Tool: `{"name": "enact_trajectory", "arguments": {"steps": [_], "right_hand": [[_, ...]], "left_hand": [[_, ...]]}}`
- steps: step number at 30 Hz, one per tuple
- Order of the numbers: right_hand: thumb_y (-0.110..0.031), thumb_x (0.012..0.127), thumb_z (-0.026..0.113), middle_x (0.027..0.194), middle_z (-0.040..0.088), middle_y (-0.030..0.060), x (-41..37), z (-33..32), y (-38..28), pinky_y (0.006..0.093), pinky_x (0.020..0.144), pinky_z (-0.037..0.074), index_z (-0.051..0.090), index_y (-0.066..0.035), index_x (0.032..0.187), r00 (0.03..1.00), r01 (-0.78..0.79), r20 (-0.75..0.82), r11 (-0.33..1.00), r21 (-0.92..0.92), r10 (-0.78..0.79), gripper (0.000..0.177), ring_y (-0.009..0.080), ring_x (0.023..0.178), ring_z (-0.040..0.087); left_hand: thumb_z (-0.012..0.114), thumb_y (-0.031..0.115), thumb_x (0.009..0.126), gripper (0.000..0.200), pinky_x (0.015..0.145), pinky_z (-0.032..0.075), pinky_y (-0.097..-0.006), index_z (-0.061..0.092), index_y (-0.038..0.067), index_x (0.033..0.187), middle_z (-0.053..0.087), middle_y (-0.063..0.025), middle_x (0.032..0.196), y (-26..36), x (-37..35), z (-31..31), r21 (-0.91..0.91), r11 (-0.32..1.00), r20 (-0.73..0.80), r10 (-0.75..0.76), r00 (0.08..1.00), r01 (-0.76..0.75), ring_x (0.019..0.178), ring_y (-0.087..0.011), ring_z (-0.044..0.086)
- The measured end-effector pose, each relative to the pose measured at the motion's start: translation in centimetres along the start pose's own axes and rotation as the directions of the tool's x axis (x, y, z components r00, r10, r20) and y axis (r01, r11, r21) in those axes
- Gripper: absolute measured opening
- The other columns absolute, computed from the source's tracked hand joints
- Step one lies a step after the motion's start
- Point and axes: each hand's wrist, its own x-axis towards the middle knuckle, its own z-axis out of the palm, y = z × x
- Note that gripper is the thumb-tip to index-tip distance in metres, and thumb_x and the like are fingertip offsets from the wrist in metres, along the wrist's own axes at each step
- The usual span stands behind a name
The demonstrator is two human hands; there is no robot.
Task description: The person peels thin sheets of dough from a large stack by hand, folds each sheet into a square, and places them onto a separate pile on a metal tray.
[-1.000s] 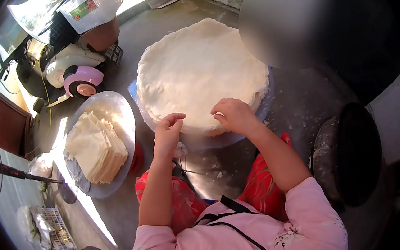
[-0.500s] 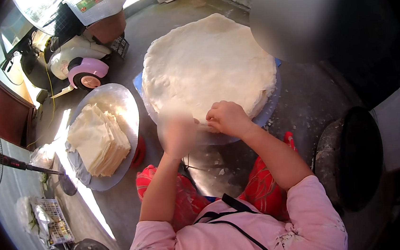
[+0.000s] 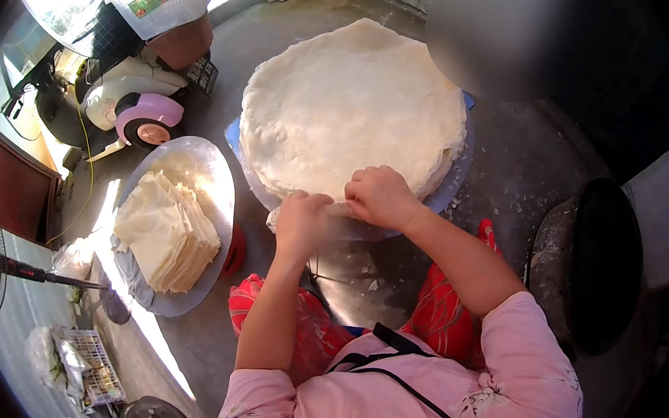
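A thick stack of large, round, pale dough sheets lies in front of me on a round tray. At the stack's near edge, my left hand pinches the rim of a sheet between bent fingers. My right hand is a short way to the right, its fingertips also closed on that edge. Whether they hold one layer or several cannot be seen. To the left, a pile of folded dough sheets rests on a second round metal tray.
A black round pan stands upright at the right. A fan and baskets are along the left side. Behind them is a pink and white scooter carrying a white basket. Crumbs are scattered on the floor.
My left hand, blurred by motion before, is now steadier and slightly lower at the stack's edge. The right hand stays pinched on the rim. The view has shifted slightly.
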Motion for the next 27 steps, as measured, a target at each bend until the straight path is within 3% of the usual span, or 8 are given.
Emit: {"name": "enact_trajectory", "arguments": {"steps": [4, 7, 12, 19, 22, 24, 27], "right_hand": [[-0.019, 0.070, 0.062, 0.071, 0.058, 0.0053, 0.3, 0.5, 0.3, 0.0369, 0.064, 0.045, 0.061, -0.012, 0.068, 0.999, -0.048, -0.011, 0.999, -0.002, 0.048, 0.008, 0.0236, 0.071, 0.058], [-0.019, 0.070, 0.061, 0.072, 0.060, 0.0069, 0.4, 0.7, 0.7, 0.0379, 0.063, 0.047, 0.062, -0.011, 0.067, 0.987, -0.161, -0.006, 0.981, 0.112, 0.163, 0.008, 0.0253, 0.070, 0.059], [-0.022, 0.071, 0.060, 0.074, 0.061, 0.0072, 0.7, 0.5, 1.3, 0.0376, 0.065, 0.049, 0.064, -0.010, 0.070, 0.947, -0.317, 0.120, 0.926, 0.206, 0.297, 0.012, 0.0268, 0.073, 0.061], [-0.024, 0.070, 0.066, 0.073, 0.062, 0.0083, 0.7, 0.0, 1.1, 0.0358, 0.062, 0.048, 0.065, -0.009, 0.074, 0.998, -0.058, 0.044, 0.975, 0.215, 0.049, 0.015, 0.0258, 0.069, 0.060], [-0.023, 0.070, 0.066, 0.073, 0.062, 0.0086, 0.7, 1.0, 1.2, 0.0355, 0.062, 0.048, 0.065, -0.009, 0.075, 0.994, -0.106, 0.033, 0.972, 0.212, 0.101, 0.015, 0.0258, 0.069, 0.060], [-0.022, 0.070, 0.065, 0.074, 0.062, 0.0089, 0.9, 0.8, 1.2, 0.0345, 0.063, 0.048, 0.065, -0.008, 0.075, 0.960, -0.277, 0.128, 0.921, 0.273, 0.251, 0.015, 0.0250, 0.069, 0.061], [-0.024, 0.069, 0.058, 0.076, 0.063, 0.0094, 1.0, 0.7, 1.2, 0.0373, 0.065, 0.049, 0.067, -0.010, 0.074, 0.936, -0.350, 0.163, 0.874, 0.338, 0.312, 0.017, 0.0267, 0.072, 0.061]], "left_hand": [[0.056, 0.008, 0.080, 0.016, 0.073, 0.046, -0.0373, 0.069, 0.009, 0.089, 0.059, -0.0121, 0.079, 0.3, -0.1, -0.1, 0.017, 1.000, -0.033, -0.023, 0.999, 0.024, 0.080, -0.0300, 0.056], [0.056, 0.008, 0.080, 0.016, 0.073, 0.045, -0.0374, 0.070, 0.010, 0.090, 0.059, -0.0121, 0.079, 0.5, -0.1, -0.2, 0.031, 0.999, -0.052, -0.009, 0.999, 0.010, 0.080, -0.0302, 0.056], [0.057, 0.008, 0.080, 0.018, 0.074, 0.045, -0.0370, 0.070, 0.012, 0.092, 0.059, -0.0111, 0.080, 0.6, -0.2, -0.2, 0.034, 0.999, 0.006, -0.009, 1.000, 0.009, 0.082, -0.0294, 0.056], [0.057, 0.008, 0.079, 0.019, 0.075, 0.045, -0.0363, 0.070, 0.013, 0.091, 0.059, -0.0100, 0.082, 0.7, -0.1, -0.3, 0.061, 0.997, 0.010, -0.040, 0.999, 0.039, 0.085, -0.0277, 0.056], [0.057, 0.008, 0.079, 0.018, 0.076, 0.045, -0.0366, 0.070, 0.013, 0.091, 0.059, -0.0099, 0.083, 0.8, -0.2, -0.4, 0.043, 0.997, 0.015, -0.068, 0.998, 0.067, 0.086, -0.0279, 0.056], [0.057, 0.008, 0.079, 0.018, 0.077, 0.045, -0.0367, 0.070, 0.013, 0.091, 0.059, -0.0098, 0.084, 0.7, -0.2, -0.3, 0.059, 0.997, 0.012, -0.053, 0.999, 0.052, 0.087, -0.0280, 0.056], [0.057, 0.008, 0.079, 0.018, 0.078, 0.045, -0.0368, 0.070, 0.013, 0.091, 0.060, -0.0096, 0.085, 0.5, -0.3, -0.3, 0.084, 0.996, 0.007, -0.036, 0.999, 0.036, 0.088, -0.0281, 0.056]]}}
